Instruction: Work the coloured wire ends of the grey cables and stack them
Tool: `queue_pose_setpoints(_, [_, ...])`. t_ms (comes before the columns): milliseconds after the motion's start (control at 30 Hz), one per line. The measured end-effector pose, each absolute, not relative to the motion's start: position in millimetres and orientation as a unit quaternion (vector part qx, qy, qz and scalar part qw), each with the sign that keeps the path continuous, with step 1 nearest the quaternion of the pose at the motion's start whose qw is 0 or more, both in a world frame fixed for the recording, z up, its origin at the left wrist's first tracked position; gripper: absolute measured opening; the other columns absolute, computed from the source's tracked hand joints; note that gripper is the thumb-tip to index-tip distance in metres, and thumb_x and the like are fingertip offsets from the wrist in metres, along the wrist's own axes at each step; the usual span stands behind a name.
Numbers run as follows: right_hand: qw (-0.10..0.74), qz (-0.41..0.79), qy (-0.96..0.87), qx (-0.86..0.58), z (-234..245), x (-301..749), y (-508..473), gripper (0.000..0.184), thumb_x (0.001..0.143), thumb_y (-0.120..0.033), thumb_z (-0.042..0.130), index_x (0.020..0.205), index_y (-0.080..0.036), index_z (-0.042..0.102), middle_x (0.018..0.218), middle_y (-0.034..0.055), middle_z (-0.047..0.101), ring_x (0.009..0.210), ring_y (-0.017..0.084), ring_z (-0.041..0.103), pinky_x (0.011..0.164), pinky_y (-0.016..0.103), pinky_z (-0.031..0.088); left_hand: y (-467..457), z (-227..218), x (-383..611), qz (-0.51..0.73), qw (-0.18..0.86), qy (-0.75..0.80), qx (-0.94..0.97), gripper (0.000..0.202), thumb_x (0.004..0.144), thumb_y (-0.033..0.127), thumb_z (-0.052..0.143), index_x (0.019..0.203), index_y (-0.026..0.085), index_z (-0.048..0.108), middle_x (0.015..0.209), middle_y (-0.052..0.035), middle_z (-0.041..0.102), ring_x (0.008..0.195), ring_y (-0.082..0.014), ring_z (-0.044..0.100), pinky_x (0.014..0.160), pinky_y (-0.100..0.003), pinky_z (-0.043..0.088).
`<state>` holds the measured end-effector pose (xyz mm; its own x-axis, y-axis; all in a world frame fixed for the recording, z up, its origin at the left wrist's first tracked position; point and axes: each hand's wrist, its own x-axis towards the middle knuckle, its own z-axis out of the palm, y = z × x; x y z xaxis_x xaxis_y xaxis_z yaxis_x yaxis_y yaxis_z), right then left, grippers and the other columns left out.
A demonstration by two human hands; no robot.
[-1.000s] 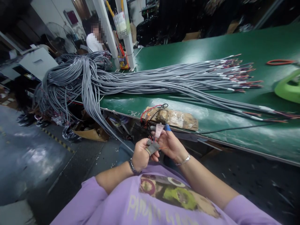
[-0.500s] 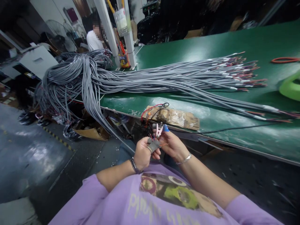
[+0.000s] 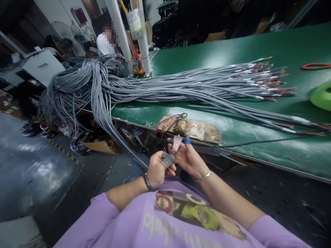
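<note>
My left hand (image 3: 157,169) is closed in front of my chest, its thumb in a grey finger cot, pinching the thin coloured wires (image 3: 165,151) at the end of a grey cable. My right hand (image 3: 190,159) touches it from the right, fingers curled, with a pale cot and a blue cot on its raised fingertips. It grips the same wire ends, and orange strands stick out between the two hands. Both hands hover just below the front edge of the green table (image 3: 258,137).
A big bundle of grey cables (image 3: 160,86) lies across the table and spills over its left end. A taped cardboard piece (image 3: 196,129) with red and black leads sits at the edge. A green object (image 3: 322,96) and orange loop (image 3: 315,65) lie far right. Another person (image 3: 104,41) sits behind.
The hands stay together in the same place; the right fingers shift slightly on the wire ends. The camera view has drifted a little.
</note>
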<state>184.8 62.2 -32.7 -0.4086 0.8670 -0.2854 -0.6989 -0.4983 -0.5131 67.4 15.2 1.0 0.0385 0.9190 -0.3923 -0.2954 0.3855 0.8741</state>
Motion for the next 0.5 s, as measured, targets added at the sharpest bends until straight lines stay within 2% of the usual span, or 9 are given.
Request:
queue_pose_setpoints(133, [0.467, 0.828, -0.166, -0.262, -32.6, 190.5, 62.9, 0.03, 0.078, -0.051, 0.069, 0.084, -0.021, 0.071, 0.082, 0.0023, 0.071, 0.069, 0.014, 0.059, 0.063, 0.026, 0.048, 12.1, -0.3, 65.4, 0.478, 0.648, 0.513, 0.295, 0.051, 0.05, 0.059, 0.078, 0.062, 0.018, 0.05, 0.044, 0.0022, 0.057, 0.03, -0.0091, 0.047, 0.032, -0.018, 0.032])
queue_pose_setpoints(267, [0.483, 0.813, -0.18, -0.27, -29.7, 190.0, 63.2, 0.022, 0.078, -0.041, 0.072, 0.085, -0.021, 0.072, 0.08, 0.0011, 0.071, 0.068, 0.013, 0.058, 0.06, 0.025, 0.047, 12.4, 0.2, 65.7, 0.507, 0.637, 0.505, 0.285, 0.048, 0.052, 0.055, 0.079, 0.064, 0.018, 0.051, 0.045, 0.0028, 0.058, 0.03, -0.0086, 0.048, 0.032, -0.017, 0.03])
queue_pose_setpoints(400, [0.491, 0.817, -0.167, -0.252, -28.8, 188.8, 63.2, 0.021, 0.076, -0.042, 0.074, 0.078, -0.021, 0.069, 0.079, 0.0002, 0.07, 0.068, 0.013, 0.06, 0.061, 0.025, 0.049, 15.1, 1.1, 68.4, 0.51, 0.645, 0.501, 0.27, 0.048, 0.051, 0.054, 0.079, 0.064, 0.018, 0.051, 0.045, 0.0032, 0.058, 0.03, -0.0081, 0.048, 0.032, -0.016, 0.027])
queue_pose_setpoints(500, [0.46, 0.839, -0.179, -0.228, -30.9, 189.6, 63.5, 0.026, 0.079, -0.046, 0.07, 0.082, -0.021, 0.068, 0.073, 0.0002, 0.067, 0.06, 0.014, 0.058, 0.059, 0.028, 0.05, 17.0, 1.1, 70.9, 0.511, 0.651, 0.498, 0.259, 0.048, 0.05, 0.054, 0.079, 0.064, 0.017, 0.051, 0.046, 0.0032, 0.058, 0.03, -0.0078, 0.048, 0.032, -0.016, 0.027])
